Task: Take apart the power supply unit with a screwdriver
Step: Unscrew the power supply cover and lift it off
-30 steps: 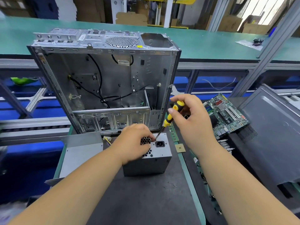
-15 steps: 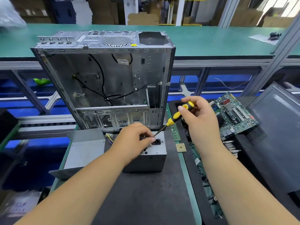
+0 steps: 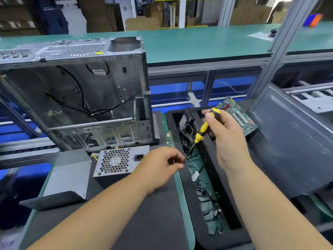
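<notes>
Right hand (image 3: 228,134) gripping screwdriver (image 3: 201,131), left hand (image 3: 162,166) pinching at its tip, no legible writing

Both forearms reach forward; left hand (image 3: 160,166) pinches with curled fingertips, right hand (image 3: 226,134) is raised, fingers curled in a grip.

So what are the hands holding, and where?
Right hand grips the screwdriver by its yellow-black handle. Left hand pinches at its tip; a screw there cannot be told.

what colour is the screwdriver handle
Yellow and black; the head view shows the screwdriver handle in the right hand.
</notes>
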The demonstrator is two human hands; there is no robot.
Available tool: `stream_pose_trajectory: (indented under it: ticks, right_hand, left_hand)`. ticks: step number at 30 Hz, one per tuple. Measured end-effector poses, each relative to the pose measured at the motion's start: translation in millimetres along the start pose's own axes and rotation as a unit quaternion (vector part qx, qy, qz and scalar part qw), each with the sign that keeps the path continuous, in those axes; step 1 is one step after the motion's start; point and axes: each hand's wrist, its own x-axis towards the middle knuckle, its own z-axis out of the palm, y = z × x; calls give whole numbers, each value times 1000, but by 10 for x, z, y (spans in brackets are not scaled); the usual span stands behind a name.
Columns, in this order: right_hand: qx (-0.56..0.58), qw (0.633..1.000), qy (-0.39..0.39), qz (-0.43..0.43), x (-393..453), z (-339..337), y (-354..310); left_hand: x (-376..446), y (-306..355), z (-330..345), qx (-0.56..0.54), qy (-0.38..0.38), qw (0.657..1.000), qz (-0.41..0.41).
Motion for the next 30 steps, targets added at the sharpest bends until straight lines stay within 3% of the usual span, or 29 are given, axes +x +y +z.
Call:
stream_pose_trajectory:
  ticks: [5,13,17,26,30]
  right_hand:
    - [-8,1000,3,-3,-38,-329,-16]
    - [-48,998,31,4,9,-677,19]
    - [-49,999,21,-2,49,-729,55]
    - [-53,996,-74,8,146,-454,245]
    - [-58,991,-118,4,158,-164,297]
  left_hand:
    - [86,183,475,7,-41,999,-26]
    - [355,335,888,-59,-26,995,-81]
    - [405,328,916,9,-53,995,-81]
    - [46,149,169,148,76,986,28]
    - [-162,-104,-263,197,148,969,5]
